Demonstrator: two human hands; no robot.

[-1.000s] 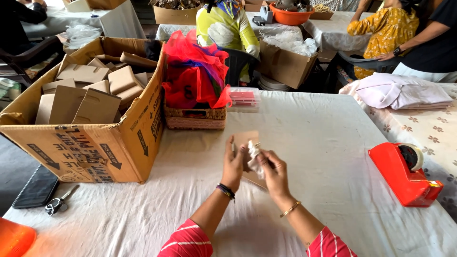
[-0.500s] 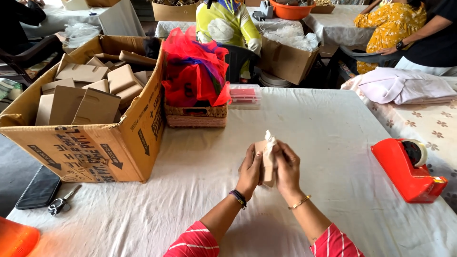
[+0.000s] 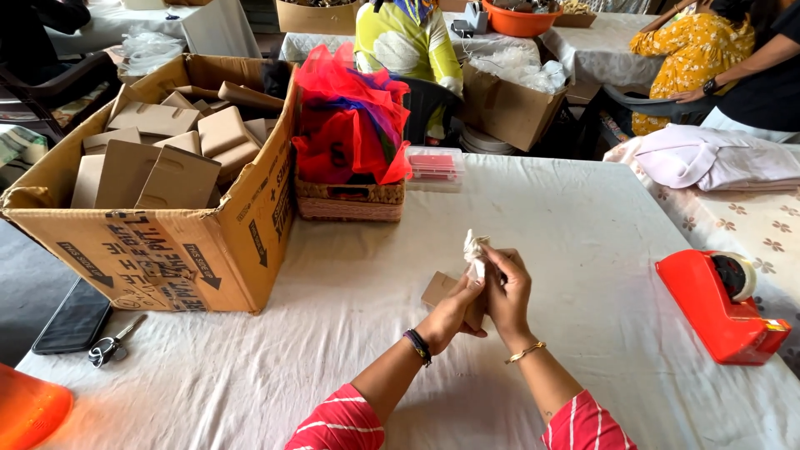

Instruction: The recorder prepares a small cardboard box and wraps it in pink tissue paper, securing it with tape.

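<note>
from the head view, both hands meet low over the white-clothed table (image 3: 583, 217). the left hand (image 3: 450, 310) has its fingers curled shut around a small flat brown cardboard box (image 3: 440, 289), which sits between the two palms just above the cloth. the right hand (image 3: 510, 292) is closed too, its thumb and fingertips pinching a crumpled white bit of tissue (image 3: 475, 248) that sticks up out of the top of the box. a dark band circles the left wrist and a thin gold bracelet the right, and both sleeves are red with white stripes.

to the left stands a big open carton (image 3: 167, 250), touching the table edge side and stuffed with more flat brown boxes standing on end. just beside it, further back, is a woven basket (image 3: 350, 200) heaped with red and blue netting (image 3: 350, 125), and behind that a small clear container with something red in it (image 3: 433, 164). a red tape dispenser (image 3: 717, 304) sits well apart to the right. near the left edge lie a black phone (image 3: 73, 317) and a bunch of keys (image 3: 112, 346).

beyond the table, other people sit at another table, one in a yellow-green top (image 3: 408, 42) with their back turned.
</note>
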